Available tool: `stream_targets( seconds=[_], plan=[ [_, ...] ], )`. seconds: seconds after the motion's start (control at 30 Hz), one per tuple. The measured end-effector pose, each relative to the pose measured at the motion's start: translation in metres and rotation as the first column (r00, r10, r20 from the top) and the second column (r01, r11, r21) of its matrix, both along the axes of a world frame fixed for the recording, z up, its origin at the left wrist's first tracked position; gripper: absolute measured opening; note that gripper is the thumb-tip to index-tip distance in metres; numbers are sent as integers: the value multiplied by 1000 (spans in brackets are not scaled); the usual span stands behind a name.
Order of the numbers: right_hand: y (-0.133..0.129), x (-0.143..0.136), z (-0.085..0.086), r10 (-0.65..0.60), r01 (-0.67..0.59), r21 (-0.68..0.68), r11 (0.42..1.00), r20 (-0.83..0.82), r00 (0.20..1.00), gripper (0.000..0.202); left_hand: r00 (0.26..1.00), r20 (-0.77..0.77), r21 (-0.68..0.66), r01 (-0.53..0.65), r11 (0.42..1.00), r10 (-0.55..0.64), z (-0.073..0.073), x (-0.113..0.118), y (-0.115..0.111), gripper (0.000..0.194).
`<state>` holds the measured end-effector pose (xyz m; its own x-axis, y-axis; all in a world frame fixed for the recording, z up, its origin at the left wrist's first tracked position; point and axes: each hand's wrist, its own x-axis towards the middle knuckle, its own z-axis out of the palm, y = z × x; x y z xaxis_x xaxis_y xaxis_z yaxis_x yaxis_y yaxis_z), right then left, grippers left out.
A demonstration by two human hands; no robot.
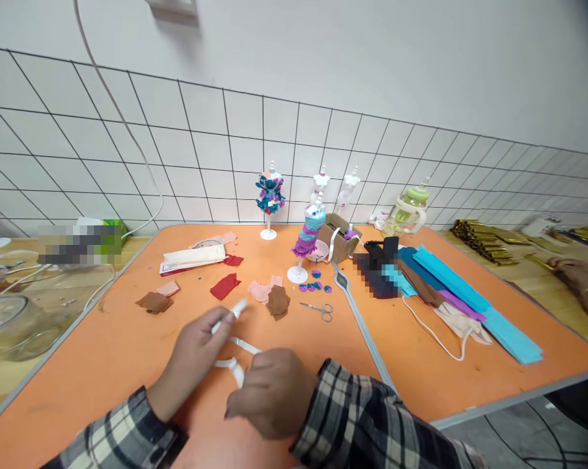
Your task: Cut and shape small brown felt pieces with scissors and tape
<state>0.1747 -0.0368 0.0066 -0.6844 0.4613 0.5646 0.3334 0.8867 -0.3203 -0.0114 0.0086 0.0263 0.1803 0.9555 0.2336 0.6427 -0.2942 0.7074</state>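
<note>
My left hand (196,342) is closed around a slim white object (239,307), whose pale end sticks out past the thumb; its kind is unclear. A narrow white strip (245,345) runs between my two hands, and a loop of it curls below. Pinched fingers of my right hand (274,391) hold the strip near the table's front. Just beyond the hands lie pieces of brown crepe paper (278,302), pink crepe paper (259,291) and red crepe paper (224,286). Small scissors (318,310) rest to the right of these.
A mini dress form (309,234) wrapped in blue and purple stands mid-table, and a flower-covered one (270,195) behind. At right are a cardboard box (340,238), a bottle (407,212) and long blue paper (479,303). Another person's hand (579,273) shows far right.
</note>
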Motion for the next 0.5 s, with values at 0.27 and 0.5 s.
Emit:
stream_targets(
  seconds=[0.27, 0.5],
  plan=[
    [14, 11, -3, -428, 417, -353, 838, 50, 902, 12, 966, 139, 89, -230, 969, 217, 7, -45, 20, 33],
    [5, 9, -6, -282, 454, -244, 857, 515, 810, 21, 969, 91, 114, -238, 965, 229, 4, -42, 18, 32]
  ],
)
